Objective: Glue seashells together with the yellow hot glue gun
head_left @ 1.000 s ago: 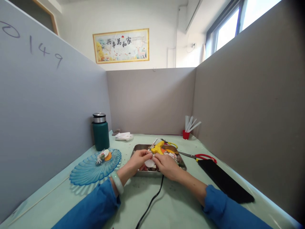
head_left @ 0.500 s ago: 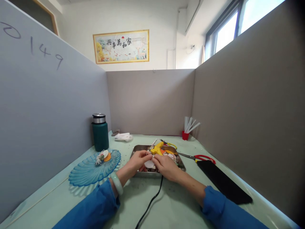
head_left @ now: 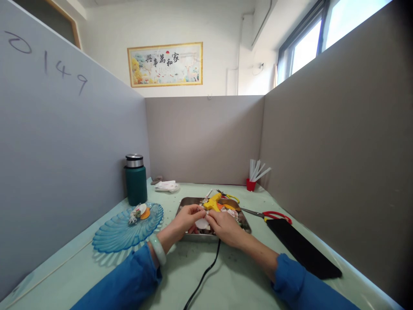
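My left hand and my right hand meet over a metal tray full of shells. Both pinch a small pale object between their fingertips; what it is I cannot make out. A white shell lies just under the hands. A yellow glue gun rests in the tray right behind my fingers, and its black cord runs toward me between my blue sleeves.
A blue glass shell-shaped plate with a few shells lies at the left, a green flask behind it. Red-handled scissors and a black flat case lie at the right. A red cup of glue sticks stands in the corner. Partition walls enclose three sides.
Both hands stay pinched together over the tray; the view has shifted very slightly, and nothing else has visibly moved.
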A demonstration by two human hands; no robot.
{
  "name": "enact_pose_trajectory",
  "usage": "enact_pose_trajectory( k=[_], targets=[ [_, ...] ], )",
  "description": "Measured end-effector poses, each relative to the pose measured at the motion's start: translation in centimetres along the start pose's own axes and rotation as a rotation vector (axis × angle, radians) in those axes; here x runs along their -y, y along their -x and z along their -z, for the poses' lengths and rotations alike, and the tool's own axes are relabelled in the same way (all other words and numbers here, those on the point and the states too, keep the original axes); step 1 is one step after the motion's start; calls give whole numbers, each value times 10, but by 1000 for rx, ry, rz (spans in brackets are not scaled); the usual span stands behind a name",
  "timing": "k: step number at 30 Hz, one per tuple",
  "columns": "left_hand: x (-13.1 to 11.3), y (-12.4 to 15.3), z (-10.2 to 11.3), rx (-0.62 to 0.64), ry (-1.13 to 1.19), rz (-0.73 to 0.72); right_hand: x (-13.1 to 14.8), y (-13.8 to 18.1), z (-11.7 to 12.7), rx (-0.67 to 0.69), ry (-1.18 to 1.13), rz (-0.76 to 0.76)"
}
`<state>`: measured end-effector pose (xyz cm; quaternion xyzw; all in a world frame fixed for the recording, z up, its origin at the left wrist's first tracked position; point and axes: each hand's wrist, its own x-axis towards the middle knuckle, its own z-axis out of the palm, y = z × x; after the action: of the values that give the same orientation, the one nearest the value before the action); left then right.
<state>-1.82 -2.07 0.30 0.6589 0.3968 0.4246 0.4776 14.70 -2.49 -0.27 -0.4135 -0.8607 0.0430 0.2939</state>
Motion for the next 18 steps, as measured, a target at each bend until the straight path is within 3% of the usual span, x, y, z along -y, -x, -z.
enact_pose_trajectory(
  k=[18],
  targets=[
    [2,0,1,3,-20,-1,0,0,0,24,22,-16]
  ],
)
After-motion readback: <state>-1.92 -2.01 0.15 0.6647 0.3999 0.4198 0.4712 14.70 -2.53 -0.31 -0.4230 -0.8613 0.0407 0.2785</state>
